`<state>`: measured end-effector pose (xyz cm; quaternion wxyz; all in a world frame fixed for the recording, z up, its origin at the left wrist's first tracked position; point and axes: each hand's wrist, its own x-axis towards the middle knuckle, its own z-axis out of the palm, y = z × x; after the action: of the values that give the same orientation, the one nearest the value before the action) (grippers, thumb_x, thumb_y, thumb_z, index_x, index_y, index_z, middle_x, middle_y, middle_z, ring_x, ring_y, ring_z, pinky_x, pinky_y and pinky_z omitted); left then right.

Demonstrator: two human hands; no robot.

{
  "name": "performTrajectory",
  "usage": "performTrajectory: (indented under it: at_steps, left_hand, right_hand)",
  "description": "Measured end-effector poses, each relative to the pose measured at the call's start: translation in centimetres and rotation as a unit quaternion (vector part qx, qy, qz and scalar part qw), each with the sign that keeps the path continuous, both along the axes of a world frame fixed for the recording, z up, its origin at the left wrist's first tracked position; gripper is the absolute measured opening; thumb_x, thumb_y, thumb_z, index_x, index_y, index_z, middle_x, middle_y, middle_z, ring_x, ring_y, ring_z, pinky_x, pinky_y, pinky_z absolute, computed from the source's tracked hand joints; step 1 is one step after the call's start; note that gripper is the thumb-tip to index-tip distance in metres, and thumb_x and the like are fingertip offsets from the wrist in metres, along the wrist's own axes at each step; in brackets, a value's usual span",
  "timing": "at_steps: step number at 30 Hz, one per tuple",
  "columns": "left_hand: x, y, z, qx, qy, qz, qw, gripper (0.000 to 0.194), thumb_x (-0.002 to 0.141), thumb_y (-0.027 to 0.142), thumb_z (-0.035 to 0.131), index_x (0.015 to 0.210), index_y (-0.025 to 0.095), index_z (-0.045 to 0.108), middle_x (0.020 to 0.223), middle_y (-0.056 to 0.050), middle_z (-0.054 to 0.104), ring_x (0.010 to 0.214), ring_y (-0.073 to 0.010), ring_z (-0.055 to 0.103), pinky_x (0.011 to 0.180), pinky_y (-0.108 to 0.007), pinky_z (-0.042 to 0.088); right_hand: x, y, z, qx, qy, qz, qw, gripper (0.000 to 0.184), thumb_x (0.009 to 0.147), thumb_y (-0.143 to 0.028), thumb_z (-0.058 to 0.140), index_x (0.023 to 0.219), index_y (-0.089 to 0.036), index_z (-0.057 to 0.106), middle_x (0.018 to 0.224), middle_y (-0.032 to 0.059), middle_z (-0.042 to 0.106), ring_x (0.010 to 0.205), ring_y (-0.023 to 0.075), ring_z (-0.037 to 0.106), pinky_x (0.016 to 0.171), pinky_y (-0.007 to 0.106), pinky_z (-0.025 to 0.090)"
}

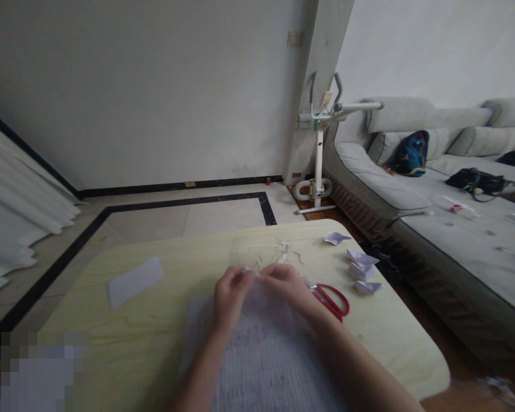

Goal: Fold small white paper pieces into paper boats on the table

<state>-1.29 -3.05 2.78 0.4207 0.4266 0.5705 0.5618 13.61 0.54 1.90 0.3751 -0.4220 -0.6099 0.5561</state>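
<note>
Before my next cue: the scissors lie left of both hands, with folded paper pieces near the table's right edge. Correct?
No: the head view shows the scissors to the right of the left hand and right hand. Folded paper pieces do sit near the right edge of the table.

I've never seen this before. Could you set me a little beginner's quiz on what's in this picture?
1. What colour are the handles of the scissors?

2. True or false: the folded papers lie at the far left of the table.

3. Choose one: what lies on the table just beyond the left hand and right hand? a) a cup; b) paper scraps; c) a phone.

Key: 1. Red. 2. False; the folded papers lie near its right edge. 3. b.
</note>
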Motion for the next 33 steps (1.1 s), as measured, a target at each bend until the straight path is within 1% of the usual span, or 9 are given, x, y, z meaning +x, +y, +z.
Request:
performTrajectory:
  at_steps: [5,8,12,14,17,21,25,29,33]
  left_hand:
    - [0.2,0.1,-0.5,0.023,0.022,-0.043,0.999,0.018,0.076,0.034,0.063,0.078,0.016,0.064,0.073,0.001,0.063,0.070,-0.0145,0.058,0.062,-0.021,0.043]
    - [0.3,0.0,-0.8,0.013,0.041,-0.035,0.998,0.021,0.080,0.035,0.059,0.082,0.016,0.065,0.078,-0.002,0.066,0.074,-0.0168,0.060,0.066,-0.022,0.044]
    - [0.2,-0.2,-1.3,0.019,0.084,-0.066,0.994,0.022,0.084,0.036,0.055,0.085,0.016,0.065,0.078,-0.002,0.066,0.075,-0.0177,0.061,0.066,-0.023,0.045]
    - [0.2,-0.3,-1.5,0.030,0.106,-0.091,0.990,0.023,0.085,0.035,0.054,0.092,0.017,0.067,0.083,-0.004,0.068,0.081,-0.0190,0.062,0.072,-0.024,0.046]
    - [0.2,-0.4,-1.5,0.036,0.114,-0.108,0.987,0.025,0.085,0.033,0.053,0.097,0.016,0.067,0.093,-0.006,0.070,0.090,-0.0205,0.062,0.080,-0.027,0.045]
    - [0.5,-0.4,-1.5,0.015,0.081,-0.117,0.990,0.025,0.083,0.037,0.057,0.093,0.016,0.066,0.085,-0.004,0.068,0.080,-0.0186,0.062,0.070,-0.024,0.047]
    - [0.9,-0.3,-1.8,-0.019,0.036,-0.137,0.990,0.032,0.076,0.039,0.065,0.096,0.014,0.065,0.078,-0.004,0.067,0.071,-0.0180,0.062,0.062,-0.023,0.047]
    - [0.8,-0.3,-1.8,-0.022,0.013,-0.150,0.988,0.028,0.079,0.037,0.061,0.094,0.014,0.066,0.076,-0.004,0.067,0.070,-0.0172,0.061,0.061,-0.023,0.047]
    - [0.6,-0.3,-1.7,-0.023,0.004,-0.166,0.986,0.025,0.081,0.036,0.058,0.090,0.014,0.066,0.068,-0.002,0.063,0.063,-0.0150,0.058,0.057,-0.023,0.045]
  right_hand:
    - [-0.1,0.2,-0.4,0.003,0.003,-0.023,1.000,0.023,0.077,-0.038,0.065,0.075,-0.015,0.068,0.069,0.0012,0.066,0.064,0.0133,0.058,0.060,0.023,0.044]
    - [-0.2,0.2,-0.5,0.026,-0.006,-0.020,0.999,0.023,0.077,-0.039,0.066,0.076,-0.015,0.068,0.071,0.0022,0.066,0.066,0.0145,0.059,0.061,0.025,0.044]
    - [-0.3,0.2,-0.6,0.054,-0.002,-0.084,0.995,0.020,0.076,-0.036,0.067,0.083,-0.017,0.067,0.070,0.0011,0.064,0.064,0.0142,0.056,0.059,0.025,0.043]
    - [-0.2,0.2,-0.6,0.061,0.005,-0.081,0.995,0.021,0.076,-0.035,0.067,0.087,-0.017,0.067,0.073,0.0015,0.064,0.066,0.0147,0.057,0.061,0.025,0.044]
    - [-0.2,0.3,-0.8,0.068,0.014,-0.053,0.996,0.018,0.075,-0.034,0.067,0.081,-0.017,0.069,0.074,0.0020,0.066,0.070,0.0153,0.059,0.066,0.027,0.045]
    - [-0.2,0.4,-1.1,0.019,0.057,-0.078,0.995,0.020,0.073,-0.037,0.069,0.072,-0.017,0.068,0.067,0.0008,0.064,0.063,0.0140,0.058,0.061,0.025,0.044]
    - [-0.4,0.3,-1.0,-0.032,0.114,-0.097,0.988,0.022,0.069,-0.037,0.073,0.068,-0.016,0.064,0.061,-0.0003,0.062,0.056,0.0126,0.056,0.055,0.024,0.043]
    - [-0.6,0.2,-0.8,-0.045,0.125,-0.085,0.987,0.024,0.069,-0.039,0.073,0.068,-0.017,0.064,0.057,-0.0016,0.060,0.050,0.0117,0.053,0.050,0.023,0.042]
    - [-0.4,0.1,-0.5,-0.034,0.105,-0.062,0.992,0.023,0.072,-0.040,0.070,0.072,-0.017,0.067,0.061,-0.0008,0.062,0.054,0.0118,0.054,0.053,0.023,0.043]
